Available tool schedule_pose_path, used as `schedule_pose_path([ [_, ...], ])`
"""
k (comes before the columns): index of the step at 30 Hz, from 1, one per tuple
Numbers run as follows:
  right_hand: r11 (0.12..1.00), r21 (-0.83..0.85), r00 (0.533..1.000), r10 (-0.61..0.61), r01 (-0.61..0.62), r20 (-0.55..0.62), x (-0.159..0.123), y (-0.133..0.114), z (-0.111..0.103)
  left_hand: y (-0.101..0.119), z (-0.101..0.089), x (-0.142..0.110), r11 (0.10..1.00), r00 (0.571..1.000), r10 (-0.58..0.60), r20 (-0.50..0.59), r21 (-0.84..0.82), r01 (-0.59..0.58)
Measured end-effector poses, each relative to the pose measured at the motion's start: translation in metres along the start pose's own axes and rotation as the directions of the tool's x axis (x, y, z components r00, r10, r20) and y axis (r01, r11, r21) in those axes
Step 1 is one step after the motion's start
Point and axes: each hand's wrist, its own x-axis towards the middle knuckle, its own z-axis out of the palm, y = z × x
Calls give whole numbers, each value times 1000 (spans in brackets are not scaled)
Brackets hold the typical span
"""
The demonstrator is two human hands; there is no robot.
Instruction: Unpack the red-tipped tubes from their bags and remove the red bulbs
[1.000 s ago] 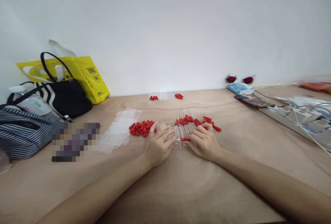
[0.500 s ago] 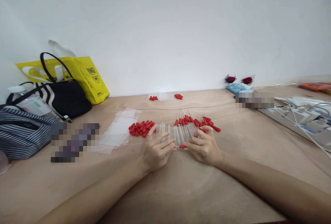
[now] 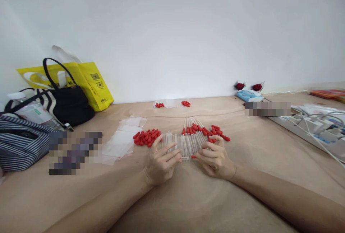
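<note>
A row of clear glass tubes [image 3: 185, 141] lies on the brown table [image 3: 188, 197] in front of me, several with red rubber bulbs [image 3: 201, 129] on their far ends. A loose pile of red bulbs [image 3: 146, 136] sits to the left of the tubes. My left hand [image 3: 160, 163] rests at the near left of the tubes, fingers curled, pinching the end of one clear tube. My right hand [image 3: 214, 158] faces it, fingertips pinched on a red bulb [image 3: 193, 157] at that tube's end.
Clear zip bags [image 3: 122, 139] lie left of the bulbs. Two small bagged bulb lots [image 3: 172, 103] sit by the wall. A black handbag [image 3: 66, 103], yellow bag [image 3: 91, 82] and striped bag [image 3: 21, 141] stand far left. A power strip with cables [image 3: 312, 125] is at right.
Both hands have drawn back toward me along the table, taking the tube and the red bulb with them. The view has tipped down slightly.
</note>
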Motion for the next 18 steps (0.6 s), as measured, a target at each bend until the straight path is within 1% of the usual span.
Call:
schedule_pose_path([
  [3,990,-6,989,144,-144,-23,-5,7,-3,3,-2,0,996,996,-91,-16,-2,91],
  [6,964,-51,963,257,-261,-77,-7,16,-3,7,-1,4,989,987,-147,66,-24,149],
  [8,924,-84,925,363,-373,-114,-5,28,-4,7,1,9,971,966,-225,128,-54,233],
  [9,890,-97,893,434,-445,-117,-2,37,-5,5,1,12,952,948,-277,157,-88,293],
  [10,846,-110,852,512,-522,-111,2,48,-6,1,2,17,925,926,-329,182,-136,355],
  [11,786,-128,797,596,-604,-99,7,60,-8,-3,3,23,887,900,-381,211,-192,420],
  [12,707,-151,722,688,-691,-79,13,74,-10,-7,5,30,838,867,-432,248,-246,487],
  [13,620,-179,632,775,-764,-15,19,87,-12,-11,7,38,779,826,-480,297,-289,557],
  [14,518,-220,518,853,-826,63,24,100,-14,-16,9,47,714,775,-521,357,-315,625],
  [15,420,-264,398,907,-868,134,29,111,-15,-19,13,56,649,715,-545,438,-319,691],
  [16,394,-276,363,918,-877,157,33,120,-15,-22,17,65,594,647,-552,526,-296,748],
  [18,364,-292,317,928,-884,198,36,131,-11,-26,26,80,535,518,-542,661,-205,820],
])
